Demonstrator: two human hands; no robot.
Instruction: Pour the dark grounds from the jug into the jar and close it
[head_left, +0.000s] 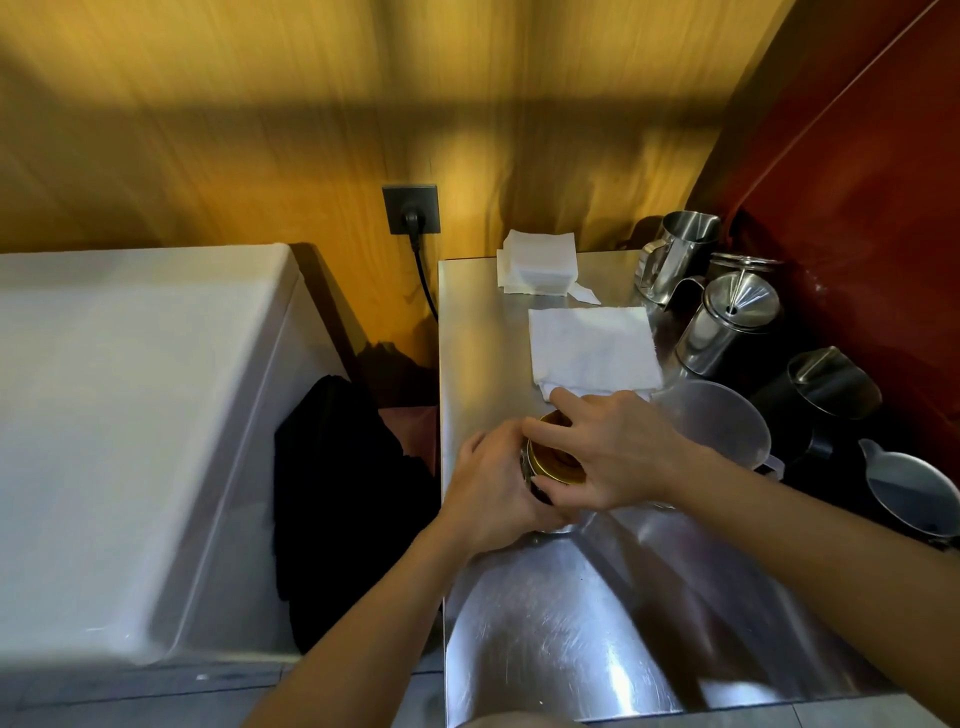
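A glass jar (543, 496) with dark grounds inside stands on the steel counter (545, 623), mostly hidden by my hands. My left hand (491, 493) wraps around its side. On top of the jar sits a gold metal lid (550, 462), and my right hand (608, 452) grips this lid from above. A clear plastic jug (722, 421) stands just to the right, behind my right hand; I cannot see grounds in it.
White paper towel (592, 348) and a stack of napkins (537, 265) lie further back. Steel pitchers (675, 254), a lidded steel pot (732, 322) and dark jugs (826, 400) crowd the right edge. A white appliance (130, 415) and black cloth (337, 493) are left of the counter.
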